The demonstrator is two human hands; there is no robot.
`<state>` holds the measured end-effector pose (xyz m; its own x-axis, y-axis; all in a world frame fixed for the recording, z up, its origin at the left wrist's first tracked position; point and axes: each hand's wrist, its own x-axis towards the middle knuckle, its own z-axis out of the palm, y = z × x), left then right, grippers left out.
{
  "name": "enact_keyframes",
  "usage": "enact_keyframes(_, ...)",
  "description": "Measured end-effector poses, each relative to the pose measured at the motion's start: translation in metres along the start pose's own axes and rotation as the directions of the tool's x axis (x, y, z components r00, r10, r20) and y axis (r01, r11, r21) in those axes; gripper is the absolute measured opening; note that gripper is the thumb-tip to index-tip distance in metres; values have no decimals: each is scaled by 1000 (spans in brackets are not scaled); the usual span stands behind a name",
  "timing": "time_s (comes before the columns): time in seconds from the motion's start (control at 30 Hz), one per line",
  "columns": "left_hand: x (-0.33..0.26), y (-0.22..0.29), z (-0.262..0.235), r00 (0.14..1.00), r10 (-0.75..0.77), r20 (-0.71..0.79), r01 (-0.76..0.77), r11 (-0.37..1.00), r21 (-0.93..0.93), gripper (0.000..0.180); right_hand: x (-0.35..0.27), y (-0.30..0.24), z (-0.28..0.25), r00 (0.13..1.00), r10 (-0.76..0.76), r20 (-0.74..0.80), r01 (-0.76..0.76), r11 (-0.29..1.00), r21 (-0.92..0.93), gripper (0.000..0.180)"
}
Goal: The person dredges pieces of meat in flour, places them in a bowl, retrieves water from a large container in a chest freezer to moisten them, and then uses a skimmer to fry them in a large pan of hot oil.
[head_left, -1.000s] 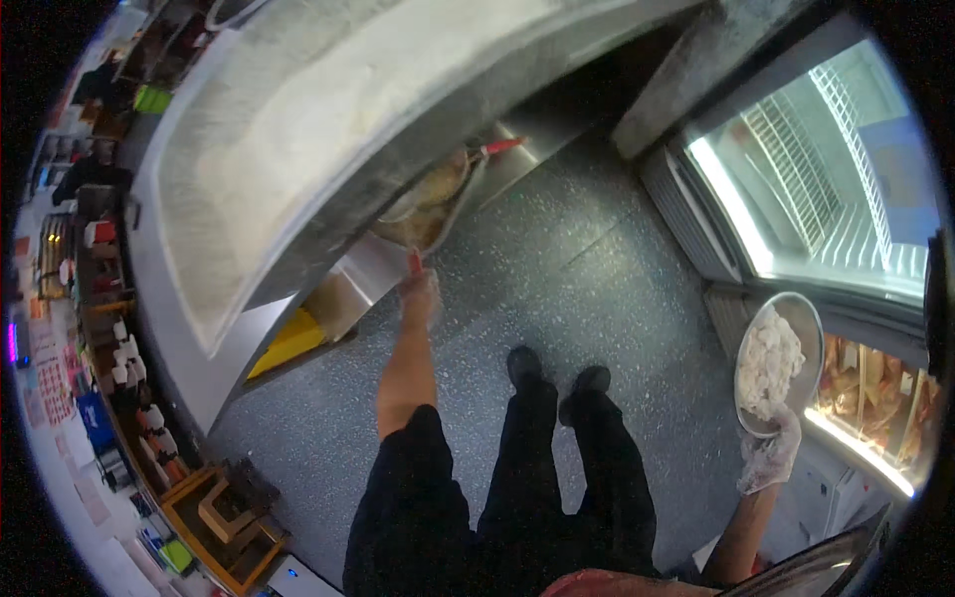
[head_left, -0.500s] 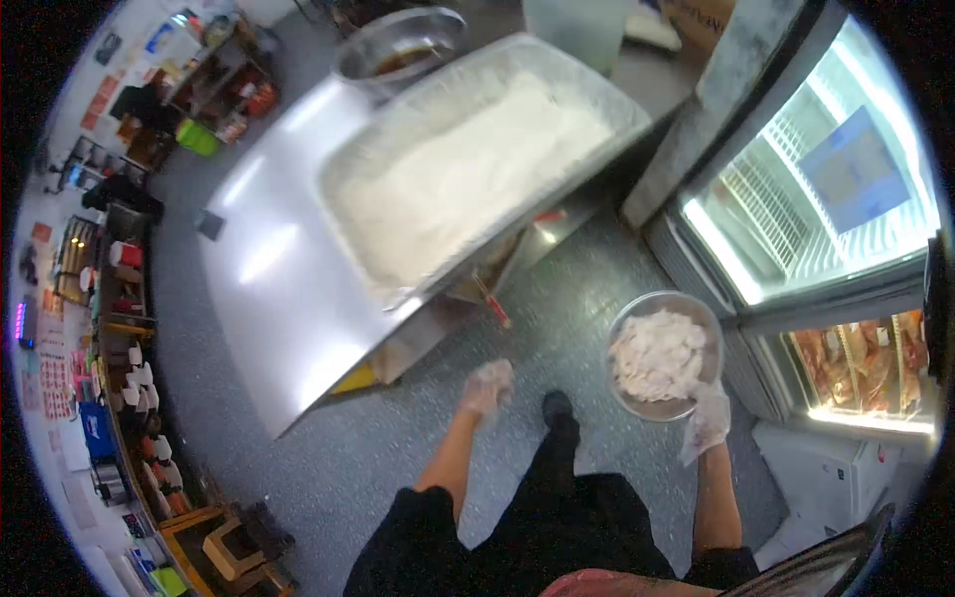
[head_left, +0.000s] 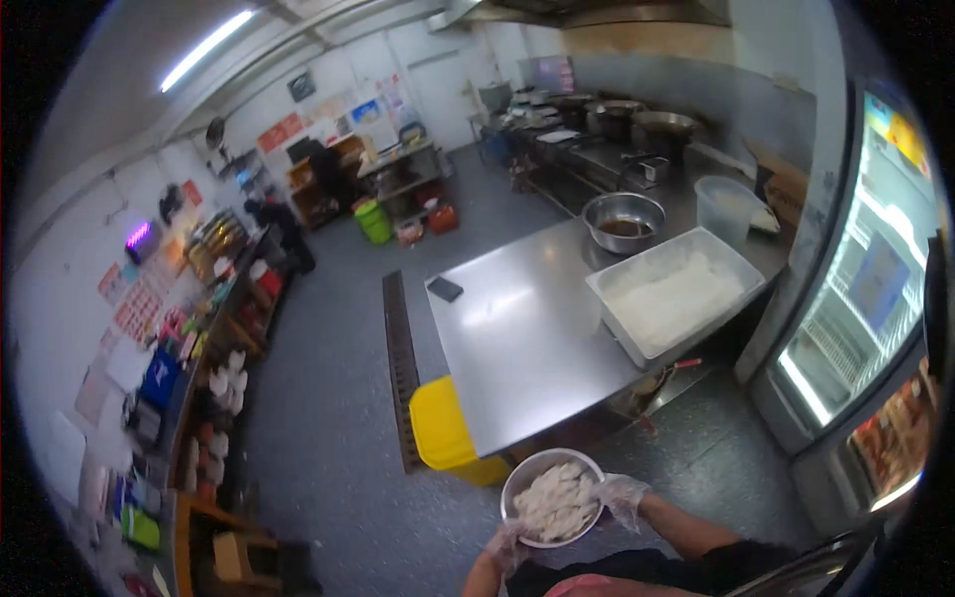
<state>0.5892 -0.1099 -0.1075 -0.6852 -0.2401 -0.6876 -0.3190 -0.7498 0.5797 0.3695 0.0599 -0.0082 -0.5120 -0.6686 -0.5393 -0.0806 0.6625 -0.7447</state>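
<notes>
A round metal bowl (head_left: 511, 480) is held low in front of my body. It is heaped with pale, whitish pieces (head_left: 555, 504) that look like raw meat. My left hand (head_left: 508, 546), in a clear plastic glove, grips the bowl's near left rim. On the opposite side my right hand (head_left: 622, 498), gloved the same way, has hold of the right rim. Fingers on both sides are partly hidden by the bowl and the loose gloves. Beyond the bowl, a deep plastic tub (head_left: 652, 347) of white powder (head_left: 676, 298) rests on the steel table (head_left: 537, 348).
A yellow bin (head_left: 443, 423) stands under the table's left edge. On the table are a dark phone (head_left: 445, 289), a metal bowl of brown liquid (head_left: 624, 209) and a translucent bucket (head_left: 723, 207). A glass-door fridge (head_left: 846, 298) flanks the right; loaded shelves (head_left: 214, 383) line the left wall.
My left hand, free before, now grips the bowl. The bowl has come from my right side to in front of me. The view has tilted up and swung across the room.
</notes>
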Motion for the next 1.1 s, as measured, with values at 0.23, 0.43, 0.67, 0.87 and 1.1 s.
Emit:
enact_keyframes(0.23,-105,113,-179,904,230,-361,-318,925,-207,40,113,-196,186,831,-175,529,85,978,190,50)
enact_keyframes(0.43,-157,224,-315,808,304,-505,-502,805,-318,40,248,-307,315,674,-564,478,707,679,-198,62)
enact_keyframes(0.67,-143,313,-506,677,339,-653,-661,670,-337,46,354,-431,346,917,-267,297,195,948,253,49)
enact_keyframes(0.87,-147,313,-454,493,147,-857,-808,442,-389,48,415,-586,368,756,-462,464,572,811,-125,41)
enact_keyframes(1.1,-104,443,-554,367,172,-914,-927,145,-345,50,559,-845,545,482,-520,705,793,602,-98,40)
